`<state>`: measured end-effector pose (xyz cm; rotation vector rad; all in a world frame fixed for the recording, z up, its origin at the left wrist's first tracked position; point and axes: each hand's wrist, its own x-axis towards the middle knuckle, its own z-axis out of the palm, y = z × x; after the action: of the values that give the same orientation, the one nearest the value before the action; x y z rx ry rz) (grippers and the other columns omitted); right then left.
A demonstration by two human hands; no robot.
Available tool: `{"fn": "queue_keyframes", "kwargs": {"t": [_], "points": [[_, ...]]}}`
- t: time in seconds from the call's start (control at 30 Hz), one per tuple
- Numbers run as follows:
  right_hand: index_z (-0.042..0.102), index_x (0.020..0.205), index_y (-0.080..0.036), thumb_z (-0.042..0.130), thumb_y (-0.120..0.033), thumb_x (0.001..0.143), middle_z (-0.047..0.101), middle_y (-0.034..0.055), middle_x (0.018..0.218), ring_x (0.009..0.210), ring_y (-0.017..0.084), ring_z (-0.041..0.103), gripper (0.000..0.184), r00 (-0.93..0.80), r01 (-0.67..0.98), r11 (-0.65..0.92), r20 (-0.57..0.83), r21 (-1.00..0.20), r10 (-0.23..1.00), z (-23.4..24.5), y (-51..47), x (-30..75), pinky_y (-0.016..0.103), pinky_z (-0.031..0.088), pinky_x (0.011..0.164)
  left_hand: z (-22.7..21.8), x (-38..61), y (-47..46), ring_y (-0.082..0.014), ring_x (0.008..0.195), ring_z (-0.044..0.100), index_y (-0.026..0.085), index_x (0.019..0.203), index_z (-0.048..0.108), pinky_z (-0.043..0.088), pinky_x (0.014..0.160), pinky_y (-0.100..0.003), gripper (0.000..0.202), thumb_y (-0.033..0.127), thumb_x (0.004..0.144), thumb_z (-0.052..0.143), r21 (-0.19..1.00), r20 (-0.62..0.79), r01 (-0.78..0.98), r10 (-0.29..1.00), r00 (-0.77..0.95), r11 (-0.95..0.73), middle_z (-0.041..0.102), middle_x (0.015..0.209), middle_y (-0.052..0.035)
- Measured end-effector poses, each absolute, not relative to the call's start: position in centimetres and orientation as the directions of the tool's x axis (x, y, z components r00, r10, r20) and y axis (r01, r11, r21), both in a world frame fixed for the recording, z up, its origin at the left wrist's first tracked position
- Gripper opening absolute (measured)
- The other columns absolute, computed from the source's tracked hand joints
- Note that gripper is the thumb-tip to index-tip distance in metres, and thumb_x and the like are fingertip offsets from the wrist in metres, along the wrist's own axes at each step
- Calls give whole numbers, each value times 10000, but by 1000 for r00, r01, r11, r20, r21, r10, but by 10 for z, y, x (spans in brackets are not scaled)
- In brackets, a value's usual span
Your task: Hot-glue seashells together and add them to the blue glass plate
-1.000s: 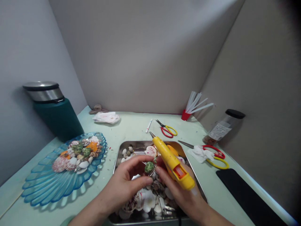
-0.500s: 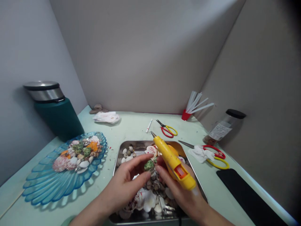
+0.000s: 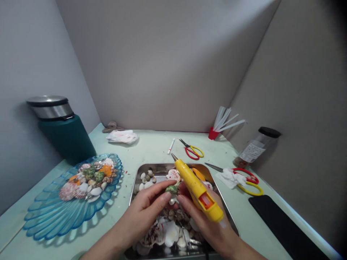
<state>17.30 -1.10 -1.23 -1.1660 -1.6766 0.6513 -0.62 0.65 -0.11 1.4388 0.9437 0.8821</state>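
Note:
Over the metal tray (image 3: 233, 221), my left hand (image 3: 148, 206) pinches a small green shell (image 3: 171, 189) between thumb and fingers. A shiny whitish part shows just below the green; I cannot tell if it belongs to the same shell. My right hand (image 3: 208, 220) holds a yellow hot glue gun (image 3: 193, 184), its nozzle pointing away and up to the left. The right thumb and fingertips are close to the shell's right side; whether they touch it is unclear. Below both hands lie white scallop shells (image 3: 171, 233) and several small snail shells (image 3: 148, 177).
At left, a blue shell-shaped dish (image 3: 58, 215) bears a cluster of shells; behind it stands a green bottle (image 3: 67, 139). Scissors (image 3: 193, 151), a second pair with tissue (image 3: 231, 178), a red cup of glue sticks (image 3: 213, 134), a jar (image 3: 255, 148) and a black slab (image 3: 282, 224) lie right.
My hands have drawn closer together around the green shell, which has turned so a whitish shiny part shows. The glue gun has shifted slightly left and down. The whole view has moved slightly.

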Motion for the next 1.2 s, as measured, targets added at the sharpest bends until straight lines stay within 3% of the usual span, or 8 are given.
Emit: {"fn": "queue_keyframes", "kwargs": {"t": [0.17,0.33,0.5,0.77,1.0,1.2], "points": [[579,921,-223,587,-233,830,634,-4,863,785,160,605,93,-126,397,412,396,-820,910,-12,-9,172,249,473,718,-3,-4,6,-202,911,622,250,1170,592,495,831,-340,377,319,800,612,986,-101,-74,892,440,148,633,1166,-53],[569,863,-216,577,-222,833,609,-9,810,732,151,576,32,-174,402,450,416,-798,893,-7,-9,170,245,450,690,-3,-2,7,-188,875,598,237,1151,568,495,759,-310,397,326,773,645,977,-101,-132,912,398,166,648,1026,-51],[557,857,-219,563,-230,848,604,-8,807,727,149,572,16,-161,405,432,403,-806,901,-8,-8,171,236,440,670,-2,-1,10,-173,844,572,180,987,603,475,720,-273,322,298,708,710,972,-119,-146,925,361,182,632,939,-46],[570,889,-228,583,-225,836,619,-10,821,741,156,590,55,-153,401,435,409,-806,899,-14,-7,171,237,454,684,-3,-3,9,-118,683,540,171,1116,610,453,676,-259,391,300,751,668,975,-151,-97,914,377,202,650,852,-30],[576,912,-237,604,-206,822,623,-19,845,767,149,593,99,-162,388,449,420,-805,893,-13,-9,171,229,454,717,-5,-3,10,-121,697,561,192,1090,640,473,689,-250,382,289,724,699,959,-186,-128,904,386,252,652,811,-12],[579,943,-238,622,-180,804,623,-20,870,801,149,594,157,-171,383,452,419,-805,892,-12,-8,171,226,447,742,-7,-5,10,-150,803,585,224,1084,655,480,743,-260,357,268,731,694,965,-159,-134,907,391,227,678,971,-30]]}}
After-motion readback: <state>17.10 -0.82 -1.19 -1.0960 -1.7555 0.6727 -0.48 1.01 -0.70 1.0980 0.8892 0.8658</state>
